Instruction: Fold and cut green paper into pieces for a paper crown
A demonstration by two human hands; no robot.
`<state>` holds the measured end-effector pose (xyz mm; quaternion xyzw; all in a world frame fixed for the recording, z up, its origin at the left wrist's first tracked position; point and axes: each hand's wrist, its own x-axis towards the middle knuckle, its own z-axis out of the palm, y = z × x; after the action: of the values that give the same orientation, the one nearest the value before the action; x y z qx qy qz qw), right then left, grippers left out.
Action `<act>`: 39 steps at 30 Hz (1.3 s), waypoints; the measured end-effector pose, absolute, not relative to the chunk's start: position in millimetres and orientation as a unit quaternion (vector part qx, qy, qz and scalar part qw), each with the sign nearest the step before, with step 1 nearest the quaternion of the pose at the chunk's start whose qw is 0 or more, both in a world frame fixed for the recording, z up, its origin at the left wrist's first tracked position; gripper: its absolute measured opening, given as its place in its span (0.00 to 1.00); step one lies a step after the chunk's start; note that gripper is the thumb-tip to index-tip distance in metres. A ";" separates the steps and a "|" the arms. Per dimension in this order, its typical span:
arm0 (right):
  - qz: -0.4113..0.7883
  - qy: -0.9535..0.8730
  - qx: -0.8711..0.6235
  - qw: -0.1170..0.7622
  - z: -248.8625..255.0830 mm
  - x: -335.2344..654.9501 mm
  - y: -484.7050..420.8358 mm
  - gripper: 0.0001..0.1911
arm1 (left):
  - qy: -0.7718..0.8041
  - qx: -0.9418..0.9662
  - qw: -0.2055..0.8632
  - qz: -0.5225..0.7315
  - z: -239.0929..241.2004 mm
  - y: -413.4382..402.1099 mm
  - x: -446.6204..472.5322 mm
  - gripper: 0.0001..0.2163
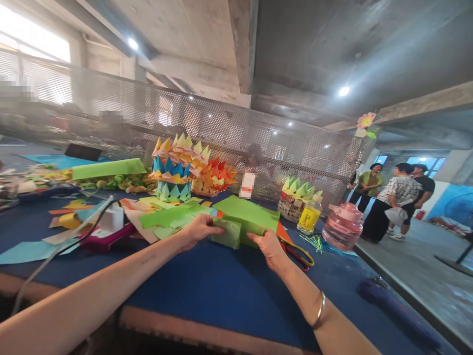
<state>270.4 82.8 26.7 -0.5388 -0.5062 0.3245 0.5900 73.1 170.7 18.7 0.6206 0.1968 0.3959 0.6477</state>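
Note:
Between my hands is green paper, held just above the near part of the blue-topped table [221, 291]. My left hand [199, 230] pinches a small pale green paper piece [227, 233] between thumb and fingers. My right hand [269, 246] grips a darker green paper piece [251, 229] that partly lies behind the pale one. Beyond them rests a larger bright green sheet [254, 209], with orange paper showing at its edge. Beside my right hand lie scissors [301, 254] with yellow and red handles, their blades hidden.
Folded-paper crowns [173, 172] in several colours stand at the back. A yellow-labelled bottle [309, 217], a pink water jug [343, 226] and a dark blue tool [395, 305] are on the right. A cable [55, 254] runs along the left. People [397, 192] stand beyond the table.

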 end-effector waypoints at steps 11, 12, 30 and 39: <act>0.330 -0.551 -0.522 0.562 28.2 262.8 79.1 0.16 | 0.202 0.634 0.634 0.392 20.2 169.7 72.7 0.10; 0.329 -0.555 -0.521 0.559 27.7 262.7 79.1 0.15 | 0.205 0.635 0.635 0.389 19.3 170.5 73.2 0.11; 0.340 -0.560 -0.511 0.557 25.5 247.7 75.8 0.13 | 0.193 0.613 0.655 0.398 8.8 171.6 80.2 0.20; 0.378 -0.563 -0.491 0.547 28.0 241.2 70.6 0.21 | 0.178 0.612 0.632 0.442 6.2 171.2 85.3 0.23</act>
<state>241.2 70.6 28.0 -0.4907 -0.5627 0.3784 0.5472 85.3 171.2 6.2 0.6116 0.1776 0.4419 0.6318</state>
